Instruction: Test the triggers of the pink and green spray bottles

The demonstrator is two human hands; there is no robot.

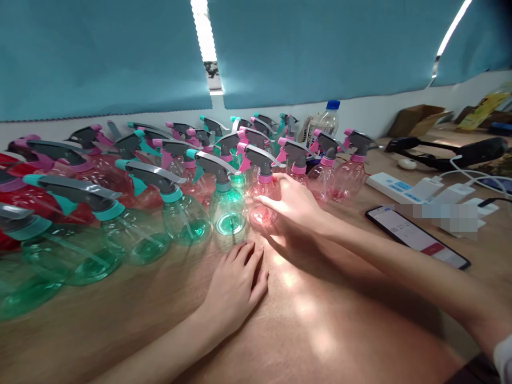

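Note:
My right hand (294, 200) is closed round the body of a clear pink spray bottle (262, 216) with a pink collar and a grey trigger head. The bottle stands upright on the table, its far side hidden by my fingers. Palm down on the tabletop lies my left hand (238, 280), fingers stretched out and holding nothing. Just beyond its fingertips is a clear green spray bottle (229, 210) with a teal collar. More green spray bottles (186, 218) stand in a row to the left, with pink ones (346, 176) behind and to the right.
On the right lie a phone (418, 237) with a lit screen and a white power strip (396, 186) with plugs and cables. Behind them are a black device (452, 152) and a cardboard box (418, 120). A blue-capped water bottle (330, 120) stands by the wall, below a teal curtain (320, 48).

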